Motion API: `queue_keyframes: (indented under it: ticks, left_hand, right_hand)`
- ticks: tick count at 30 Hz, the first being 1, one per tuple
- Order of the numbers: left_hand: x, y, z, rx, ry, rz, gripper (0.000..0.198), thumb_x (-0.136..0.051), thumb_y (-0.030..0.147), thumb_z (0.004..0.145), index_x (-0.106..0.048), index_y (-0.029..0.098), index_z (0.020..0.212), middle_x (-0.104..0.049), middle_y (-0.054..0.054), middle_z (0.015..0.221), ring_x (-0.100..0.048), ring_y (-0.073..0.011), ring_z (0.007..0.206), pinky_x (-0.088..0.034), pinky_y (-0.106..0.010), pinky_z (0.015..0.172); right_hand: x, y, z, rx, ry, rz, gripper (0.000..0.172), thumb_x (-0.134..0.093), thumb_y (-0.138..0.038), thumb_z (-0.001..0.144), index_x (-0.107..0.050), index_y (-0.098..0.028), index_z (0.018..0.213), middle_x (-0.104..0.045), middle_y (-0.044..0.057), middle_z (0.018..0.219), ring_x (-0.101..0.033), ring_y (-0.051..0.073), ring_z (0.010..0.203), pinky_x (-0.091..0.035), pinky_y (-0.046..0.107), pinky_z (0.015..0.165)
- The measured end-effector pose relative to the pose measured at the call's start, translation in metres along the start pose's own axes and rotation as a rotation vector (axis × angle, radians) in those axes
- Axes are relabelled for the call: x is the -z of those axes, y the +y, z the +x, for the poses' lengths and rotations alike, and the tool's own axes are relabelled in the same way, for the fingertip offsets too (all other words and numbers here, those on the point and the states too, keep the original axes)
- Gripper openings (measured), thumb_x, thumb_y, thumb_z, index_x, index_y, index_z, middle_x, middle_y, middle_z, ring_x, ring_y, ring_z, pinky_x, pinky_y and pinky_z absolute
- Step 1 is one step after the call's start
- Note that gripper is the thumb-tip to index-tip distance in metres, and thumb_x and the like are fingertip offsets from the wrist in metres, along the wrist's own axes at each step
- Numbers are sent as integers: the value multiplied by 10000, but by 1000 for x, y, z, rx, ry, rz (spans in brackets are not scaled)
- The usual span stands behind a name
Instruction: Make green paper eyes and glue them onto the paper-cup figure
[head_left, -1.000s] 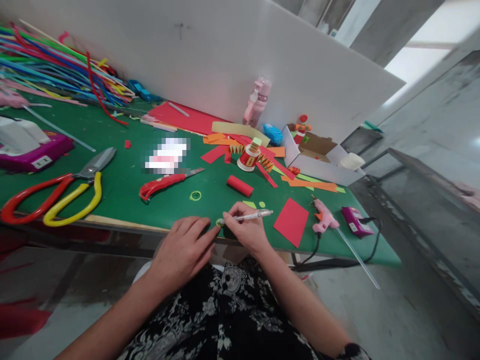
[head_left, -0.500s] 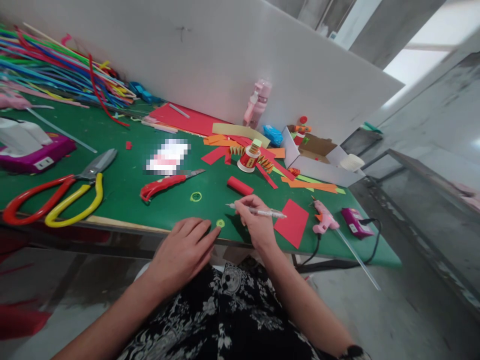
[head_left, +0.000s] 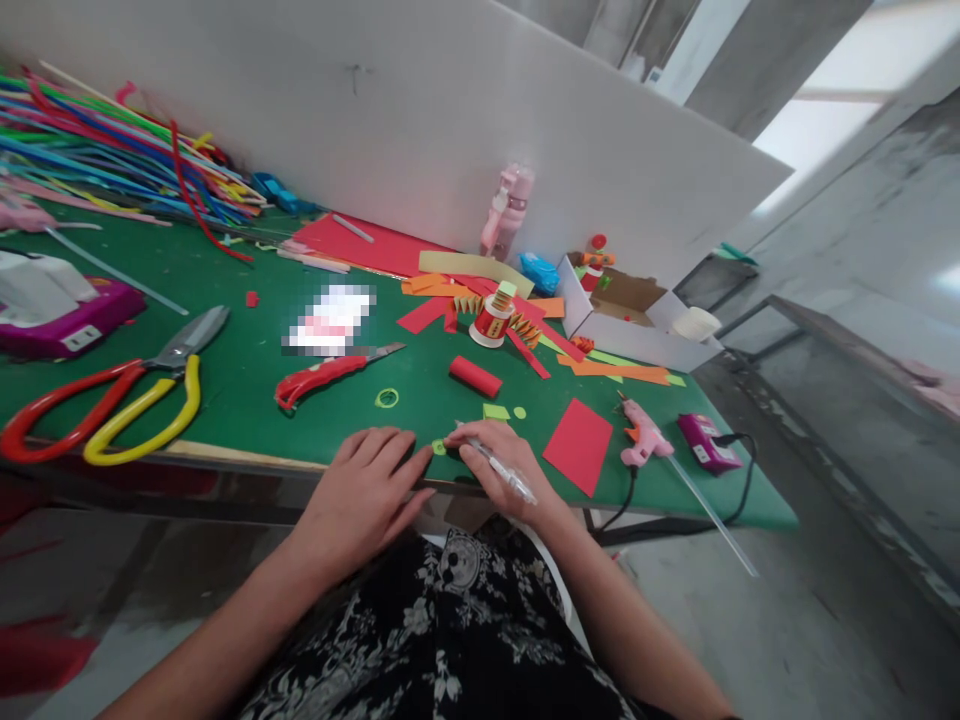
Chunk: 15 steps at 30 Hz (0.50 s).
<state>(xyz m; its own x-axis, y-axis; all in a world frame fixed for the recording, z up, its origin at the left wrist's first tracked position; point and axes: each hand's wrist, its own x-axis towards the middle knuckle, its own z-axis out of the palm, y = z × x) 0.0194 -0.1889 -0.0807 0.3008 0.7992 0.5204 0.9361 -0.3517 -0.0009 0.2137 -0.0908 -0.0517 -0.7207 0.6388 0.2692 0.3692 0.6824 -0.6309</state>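
Observation:
My right hand (head_left: 501, 465) is closed around a clear pen (head_left: 514, 478), which tilts back over the hand. Its fingertips are at a small yellow-green paper piece (head_left: 439, 447) near the table's front edge. My left hand (head_left: 369, 492) lies palm down with its fingers stretched out, the index fingertip at the same piece. Just beyond the right hand lie a green paper scrap (head_left: 495, 412) and a small green paper disc (head_left: 520, 412). A yellow-green ring (head_left: 387, 398) and a red paper roll (head_left: 475, 376) rest farther back on the green table.
Large scissors (head_left: 161, 385) and a red utility knife (head_left: 334, 372) lie to the left. Red paper (head_left: 578, 447) and a pink glue gun (head_left: 643, 432) with its cord are on the right. A decorated paper cup (head_left: 491, 322) stands at the back, near a white box (head_left: 634, 320).
My right hand has come down and left to the small paper piece, and the pen has swung steeper. A green scrap and disc now show behind that hand. My left hand stays nearly still.

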Motion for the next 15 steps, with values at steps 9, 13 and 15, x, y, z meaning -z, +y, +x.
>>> queue_keyframes:
  ticks: [9,13,15]
  left_hand:
    - [2,13,-3,4,54,-21,371,-478,341,963,-654,95,1178,-675,-159,1091,-556,-304,1027,-442,-443,872]
    - [-3,21,0,41,47,0,377,-467,341,964,-661,104,1185,-669,-155,1066,-555,-296,983,-431,-443,857]
    - [-5,21,1,48,48,1,377,-467,343,963,-665,108,1182,-666,-152,1065,-551,-296,984,-427,-442,856]
  right_hand:
    - [-2,6,12,-260,264,399,368,-421,-456,980,-706,-224,968,-658,13,675,-617,157,663,-484,286,665]
    - [-13,13,33,-385,318,711,289,-556,-495,868,-633,-217,896,-613,-18,609,-537,122,529,-433,245,530]
    - [-17,13,38,-423,314,769,254,-650,-461,781,-588,-217,817,-617,-23,611,-528,114,516,-423,234,511]
